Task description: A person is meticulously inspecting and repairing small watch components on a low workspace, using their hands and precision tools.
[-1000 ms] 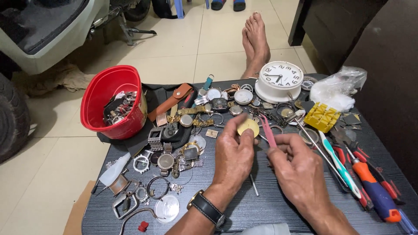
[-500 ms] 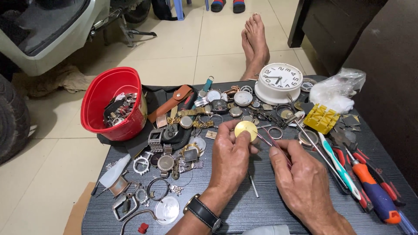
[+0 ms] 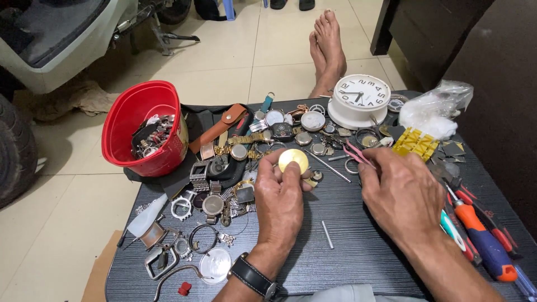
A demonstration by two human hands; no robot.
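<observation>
My left hand [image 3: 281, 198] pinches a small round gold watch case [image 3: 293, 160] between thumb and fingertips, held just above the dark slatted table [image 3: 347, 251]. My right hand [image 3: 400, 193] is to its right, gripping pink tweezers [image 3: 358, 155] whose tips point up and left, apart from the gold case. A black wristwatch sits on my left wrist. Scattered watch cases, bands and parts [image 3: 224, 184] lie to the left of and beyond my left hand.
A red bucket [image 3: 146, 130] of watch parts stands at the table's left edge. A white alarm clock [image 3: 361, 99] and a plastic bag [image 3: 433, 109] sit at the back right. Screwdrivers [image 3: 481, 235] lie on the right. A thin metal pin [image 3: 327, 235] lies between my hands. Bare feet [image 3: 327, 47] rest on the tiled floor beyond.
My right hand has drawn the pink tweezers away to the right from the gold case. My left hand has raised and turned the case so its round face shows.
</observation>
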